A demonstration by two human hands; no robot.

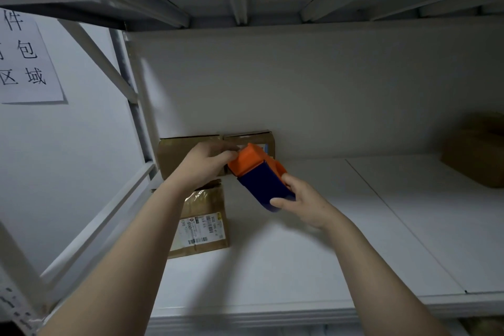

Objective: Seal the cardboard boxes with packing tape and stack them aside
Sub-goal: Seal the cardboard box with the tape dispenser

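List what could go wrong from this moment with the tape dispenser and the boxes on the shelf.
1. The orange and blue tape dispenser is held in mid-air between the left hand and the right hand; a loose grip might drop it.
2. The left fingers sit at its orange front end, possibly near a cutter.

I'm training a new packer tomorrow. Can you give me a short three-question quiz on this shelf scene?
1. True or false: the right hand holds the blue end of the tape dispenser.
2. Where is the left hand? A) flat on the white shelf B) at the dispenser's orange end C) on the wall sign
3. Fill in: the labelled box lies in front of the boxes at the back wall, at the shelf's ____ end.

Key: 1 true; 2 B; 3 left
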